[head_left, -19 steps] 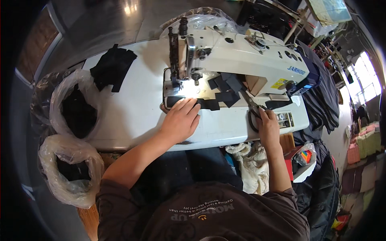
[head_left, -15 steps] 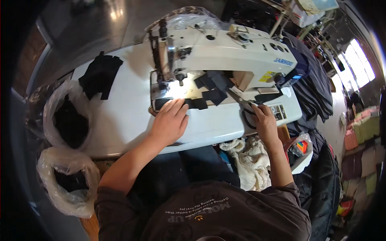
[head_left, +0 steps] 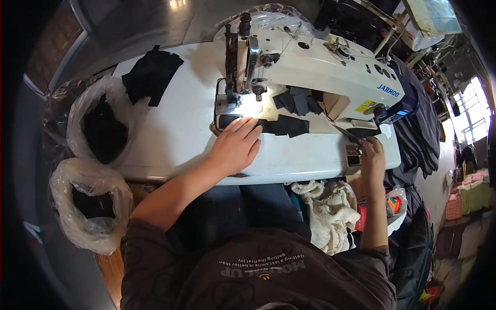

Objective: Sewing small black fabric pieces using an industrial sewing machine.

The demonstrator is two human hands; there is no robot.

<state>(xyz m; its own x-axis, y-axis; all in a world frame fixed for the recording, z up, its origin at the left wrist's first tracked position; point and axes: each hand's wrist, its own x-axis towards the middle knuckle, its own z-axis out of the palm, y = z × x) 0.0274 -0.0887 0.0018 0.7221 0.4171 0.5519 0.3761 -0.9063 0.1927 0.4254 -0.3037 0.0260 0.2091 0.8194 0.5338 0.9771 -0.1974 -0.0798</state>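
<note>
My left hand point(head_left: 235, 147) lies with fingers stretched out on the near edge of a black fabric piece point(head_left: 285, 126), just in front of the needle area of a white sewing machine point(head_left: 323, 62). The lit presser foot point(head_left: 258, 93) is just beyond my fingertips. To the right, my right hand point(head_left: 372, 153) is closed round the handles of a pair of scissors point(head_left: 347, 134). Their blades point left and away, beneath the machine arm. A small pile of dark fabric pieces point(head_left: 298, 101) sits under the arm, behind the black piece.
More black fabric point(head_left: 151, 75) lies at the table's far left. Two plastic-lined containers point(head_left: 74, 165) with dark contents stand left of the white table point(head_left: 181, 129). Cream cloth point(head_left: 330, 212) bunches below the front edge. Dark striped fabric point(head_left: 421, 134) hangs at the right.
My right hand has moved with the scissors toward the table's right end, away from the fabric pile. The black piece now stretches out to the right of my left hand. The whole view has shifted.
</note>
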